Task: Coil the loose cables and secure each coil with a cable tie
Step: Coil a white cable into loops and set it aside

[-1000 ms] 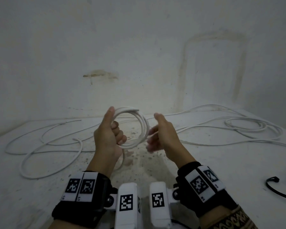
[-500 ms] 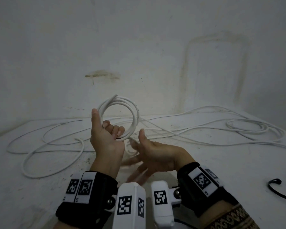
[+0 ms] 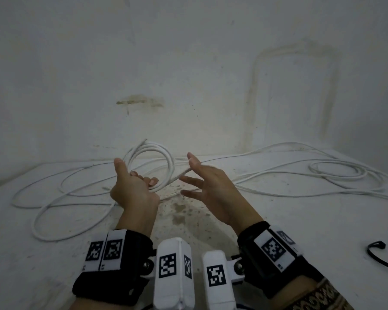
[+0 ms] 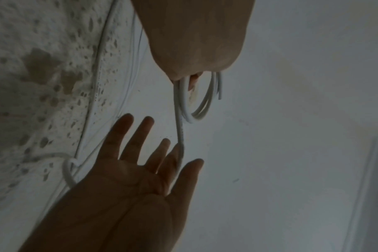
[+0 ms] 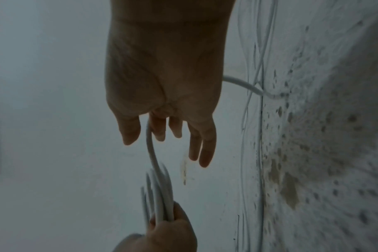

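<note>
From the head view, the left hand [image 3: 134,189] is curled round the bottom of a small white coil [image 3: 151,163], holding it upright above the stained tabletop [image 3: 278,220], thumb sticking up; the cut end of the cable pokes out at the top of the coil. Just right of the coil, the right hand [image 3: 211,189] is spread wide, fingers fanned, and the running strand [image 3: 184,173] passes between thumb and forefinger; whether it is truly pinched there is hard to say. Behind the coil and to both sides, the loose cable [image 3: 323,173] sprawls in long loops across the table, and a black cable tie [image 3: 376,251] lies well to the right of the coil, untouched. Over to the left wrist view: the coil hangs from the closed left fingers, and the strand drops from it into the crotch of the open right hand [image 4: 145,170], riding there more than gripped. The right wrist view agrees: the strand slides down past the straight right fingers [image 5: 202,146] to the coil [image 5: 158,196] bunched in the left hand's grip [image 5: 162,231]. The risks, as I judge them: with so loose a guide the strand could slip off the right hand and the next turn form slack or twisted; the springy turns could fan open if the left grip eases; and the long tail may snag on its own loops behind the coil.
</note>
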A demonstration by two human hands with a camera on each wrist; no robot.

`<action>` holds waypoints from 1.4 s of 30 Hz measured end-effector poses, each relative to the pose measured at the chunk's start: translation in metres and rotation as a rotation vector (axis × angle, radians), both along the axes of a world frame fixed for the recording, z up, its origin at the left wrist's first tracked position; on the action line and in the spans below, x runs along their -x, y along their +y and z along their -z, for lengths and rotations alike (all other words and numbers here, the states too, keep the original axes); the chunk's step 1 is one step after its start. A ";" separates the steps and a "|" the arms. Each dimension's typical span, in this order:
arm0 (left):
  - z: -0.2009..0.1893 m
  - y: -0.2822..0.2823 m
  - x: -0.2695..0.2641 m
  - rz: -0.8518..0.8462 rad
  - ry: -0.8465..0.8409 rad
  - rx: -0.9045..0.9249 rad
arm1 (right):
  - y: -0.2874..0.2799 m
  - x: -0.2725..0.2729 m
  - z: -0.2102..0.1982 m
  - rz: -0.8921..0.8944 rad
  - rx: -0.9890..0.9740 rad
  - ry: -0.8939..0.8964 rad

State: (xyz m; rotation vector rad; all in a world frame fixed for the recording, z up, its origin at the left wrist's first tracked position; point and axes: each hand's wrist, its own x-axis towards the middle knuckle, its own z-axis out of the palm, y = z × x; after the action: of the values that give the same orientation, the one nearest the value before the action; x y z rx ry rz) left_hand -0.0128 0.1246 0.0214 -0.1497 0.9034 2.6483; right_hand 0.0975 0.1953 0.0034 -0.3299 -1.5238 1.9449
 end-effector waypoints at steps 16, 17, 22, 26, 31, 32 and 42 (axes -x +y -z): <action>0.018 0.008 -0.025 0.627 0.561 0.707 | 0.019 -0.013 0.004 0.238 0.170 -0.252; 0.018 0.007 -0.025 0.655 0.598 0.746 | 0.019 -0.014 0.006 0.217 0.074 -0.324; 0.019 0.003 -0.023 0.743 0.694 0.880 | 0.017 -0.013 0.012 0.192 -0.234 -0.458; 0.019 0.003 -0.025 0.772 0.757 0.800 | 0.021 -0.006 0.015 0.284 -0.332 -0.408; 0.020 0.005 -0.020 0.727 0.973 0.854 | 0.027 -0.016 0.010 0.277 -0.460 -0.445; 0.020 0.005 -0.017 0.656 1.079 0.862 | 0.025 -0.018 0.009 0.226 -0.525 -0.488; 0.029 0.005 -0.004 0.820 1.617 0.634 | 0.019 -0.036 -0.008 0.034 -0.885 -0.597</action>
State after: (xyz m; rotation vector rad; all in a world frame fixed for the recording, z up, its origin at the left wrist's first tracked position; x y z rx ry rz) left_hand -0.0089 0.1299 -0.0077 1.9063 1.6002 1.1951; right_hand 0.1330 0.2145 0.0118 -0.5481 -2.5495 0.9953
